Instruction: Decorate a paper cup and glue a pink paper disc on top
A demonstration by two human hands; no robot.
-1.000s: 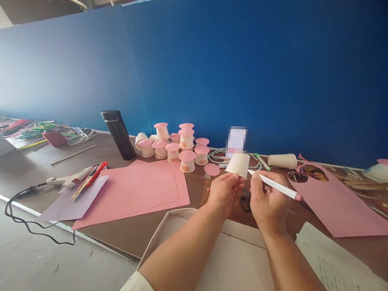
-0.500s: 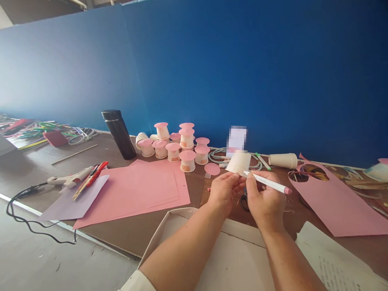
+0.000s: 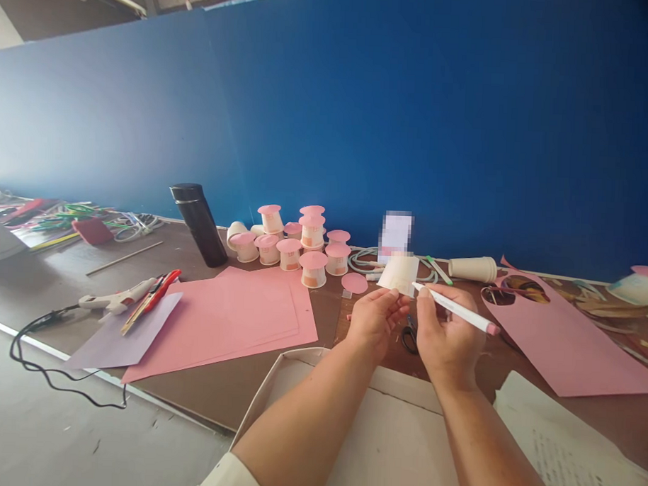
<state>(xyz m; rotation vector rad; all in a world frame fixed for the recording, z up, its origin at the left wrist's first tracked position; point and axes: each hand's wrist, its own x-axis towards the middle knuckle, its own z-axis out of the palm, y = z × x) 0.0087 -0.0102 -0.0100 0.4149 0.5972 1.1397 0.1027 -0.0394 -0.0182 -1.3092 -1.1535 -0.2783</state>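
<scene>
My left hand [image 3: 373, 319] is closed on the lower rim of an upside-down white paper cup [image 3: 399, 272], which shows faint marks near its bottom. My right hand [image 3: 449, 343] grips a white marker [image 3: 462, 312] with a pink end. Its tip points left, beside the cup's right lower edge; I cannot tell whether it touches. Beneath the hands lies a pair of dark-handled scissors [image 3: 408, 338], partly hidden. A pink paper disc [image 3: 354, 284] rests left of the cup. Several upturned cups with pink disc tops [image 3: 313, 261] are grouped and stacked farther left.
Pink paper sheets [image 3: 237, 304] lie left, with a glue gun [image 3: 117, 297] and a red cutter [image 3: 160, 290] beside them. A black bottle [image 3: 200, 224] stands behind. Cut pink paper [image 3: 570, 337], a lying cup stack [image 3: 472, 267] and a printed sheet [image 3: 567, 436] are right. A blue panel [image 3: 360, 117] closes the back.
My right hand has shifted slightly right and down, and the marker tip has moved from the cup's front to its right edge. My left hand stays nearly in place with the cup.
</scene>
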